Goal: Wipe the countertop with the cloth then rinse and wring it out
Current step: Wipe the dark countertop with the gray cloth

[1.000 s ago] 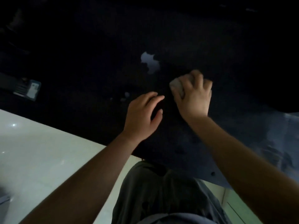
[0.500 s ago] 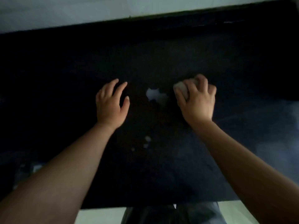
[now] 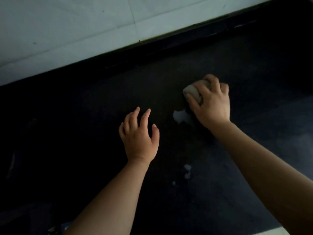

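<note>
Head view: wiping step in hand. Right hand (image 3: 211, 102) bunches the cloth (image 3: 192, 92), fingers clamped round it, pressed on the dark countertop (image 3: 84, 133). Left hand (image 3: 139, 138) empty, fingers spread, beside it. White spill (image 3: 180, 116) sits just beside the cloth; next move likely calls for dragging over it. Wall edge (image 3: 118, 48) behind; open counter left.

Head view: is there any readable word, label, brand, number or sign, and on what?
None: no text shows on the dark countertop, the pale wall, or the cloth held by the right hand. The left hand holds nothing.
</note>
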Tool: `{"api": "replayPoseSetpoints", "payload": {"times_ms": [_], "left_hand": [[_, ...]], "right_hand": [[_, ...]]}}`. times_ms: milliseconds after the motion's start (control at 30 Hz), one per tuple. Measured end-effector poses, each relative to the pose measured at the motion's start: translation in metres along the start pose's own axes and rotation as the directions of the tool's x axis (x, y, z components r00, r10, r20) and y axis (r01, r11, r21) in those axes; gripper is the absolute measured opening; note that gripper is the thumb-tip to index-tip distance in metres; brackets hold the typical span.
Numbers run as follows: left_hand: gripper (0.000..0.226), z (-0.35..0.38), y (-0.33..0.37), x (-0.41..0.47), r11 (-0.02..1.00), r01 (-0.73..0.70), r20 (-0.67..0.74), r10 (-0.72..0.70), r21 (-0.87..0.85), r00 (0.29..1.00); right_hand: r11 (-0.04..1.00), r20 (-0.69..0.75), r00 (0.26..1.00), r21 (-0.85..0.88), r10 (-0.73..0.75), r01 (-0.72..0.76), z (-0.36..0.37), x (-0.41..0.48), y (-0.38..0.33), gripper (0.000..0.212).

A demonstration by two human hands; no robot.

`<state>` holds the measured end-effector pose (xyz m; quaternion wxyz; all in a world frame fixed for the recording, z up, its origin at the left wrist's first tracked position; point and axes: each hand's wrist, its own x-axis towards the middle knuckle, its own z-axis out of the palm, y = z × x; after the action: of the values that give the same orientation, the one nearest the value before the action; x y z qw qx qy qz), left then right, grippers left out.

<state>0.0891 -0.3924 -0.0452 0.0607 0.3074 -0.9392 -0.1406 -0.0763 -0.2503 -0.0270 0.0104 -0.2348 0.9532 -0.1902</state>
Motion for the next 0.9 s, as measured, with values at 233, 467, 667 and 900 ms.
{"api": "replayPoseSetpoints", "payload": {"times_ms": [233, 467, 667, 900], "left_hand": [[0.046, 0.001, 0.000, 0.001, 1.000, 0.013, -0.013, -0.014, -0.019, 1.000], [0.047, 0.000, 0.002, 0.002, 0.999, 0.024, -0.032, -0.025, -0.029, 0.999], [0.047, 0.001, 0.003, 0.001, 0.999, 0.021, -0.038, -0.022, -0.027, 0.999], [0.047, 0.001, 0.002, 0.001, 0.999, 0.035, -0.032, -0.036, -0.013, 0.999]], "right_hand": [[0.993, -0.027, 0.993, -0.031, 0.111, -0.112, -0.019, -0.009, 0.032, 0.043], [0.998, -0.025, 0.999, 0.041, 0.047, -0.046, 0.012, 0.059, -0.019, 0.044], [0.975, 0.030, 0.975, -0.004, -0.222, 0.222, -0.005, -0.008, 0.024, 0.044], [1.000, -0.027, 0.999, 0.006, 0.021, -0.021, 0.016, 0.104, -0.015, 0.043]]}}
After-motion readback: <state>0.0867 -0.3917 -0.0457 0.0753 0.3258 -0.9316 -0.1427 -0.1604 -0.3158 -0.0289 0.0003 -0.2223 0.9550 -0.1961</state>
